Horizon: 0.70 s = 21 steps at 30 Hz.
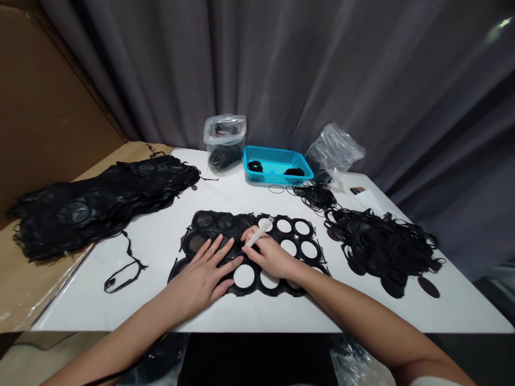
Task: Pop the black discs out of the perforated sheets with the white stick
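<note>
The black rubber sheet of punched rings lies flat at the middle of the white table, right under both my hands. My left hand rests on it with fingers spread, pressing it down. My right hand pinches a pale slim tool, tip on the sheet. Loose black rings are heaped to the right, stacked sheets to the left, a blue basket behind, grey curtain beyond.

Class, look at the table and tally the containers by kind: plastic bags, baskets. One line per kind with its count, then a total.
Clear plastic bags: 2, one left of the basket, one right of it
Blue baskets: 1
Total: 3
</note>
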{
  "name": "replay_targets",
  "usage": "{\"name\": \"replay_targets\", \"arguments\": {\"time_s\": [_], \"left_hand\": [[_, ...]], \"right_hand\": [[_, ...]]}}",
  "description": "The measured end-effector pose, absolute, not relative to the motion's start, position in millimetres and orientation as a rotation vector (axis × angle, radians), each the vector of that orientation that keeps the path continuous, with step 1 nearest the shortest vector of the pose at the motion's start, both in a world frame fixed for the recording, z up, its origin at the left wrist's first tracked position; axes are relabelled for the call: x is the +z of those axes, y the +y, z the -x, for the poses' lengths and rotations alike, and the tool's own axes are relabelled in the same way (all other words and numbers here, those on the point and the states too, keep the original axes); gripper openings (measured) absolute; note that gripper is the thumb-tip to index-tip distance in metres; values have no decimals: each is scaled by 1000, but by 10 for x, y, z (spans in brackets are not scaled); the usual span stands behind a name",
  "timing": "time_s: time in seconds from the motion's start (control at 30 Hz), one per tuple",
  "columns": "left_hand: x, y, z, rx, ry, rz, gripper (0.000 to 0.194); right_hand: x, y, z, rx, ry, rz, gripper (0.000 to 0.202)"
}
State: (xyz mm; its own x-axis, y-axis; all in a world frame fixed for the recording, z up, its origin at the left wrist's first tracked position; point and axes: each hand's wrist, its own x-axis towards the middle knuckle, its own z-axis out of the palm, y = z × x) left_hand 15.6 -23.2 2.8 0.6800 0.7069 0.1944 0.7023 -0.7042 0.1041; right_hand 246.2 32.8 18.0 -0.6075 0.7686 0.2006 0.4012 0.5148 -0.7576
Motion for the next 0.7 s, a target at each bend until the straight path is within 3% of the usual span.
{"name": "replay_targets", "arguments": {"time_s": [0.2, 0.47, 0.7], "left_hand": [[17, -253, -167, 343, 1257, -2858, 48], [54, -259, -168, 306, 1305, -2869, 47], [72, 202, -234, 508, 1310, -2827, 43]], "right_hand": [[65, 183, -2364, 576, -2402, 975, 12], [244, 935, -2816, 667, -1783, 1442, 25], [151, 966, -2486, 711, -2178, 943, 15]]}}
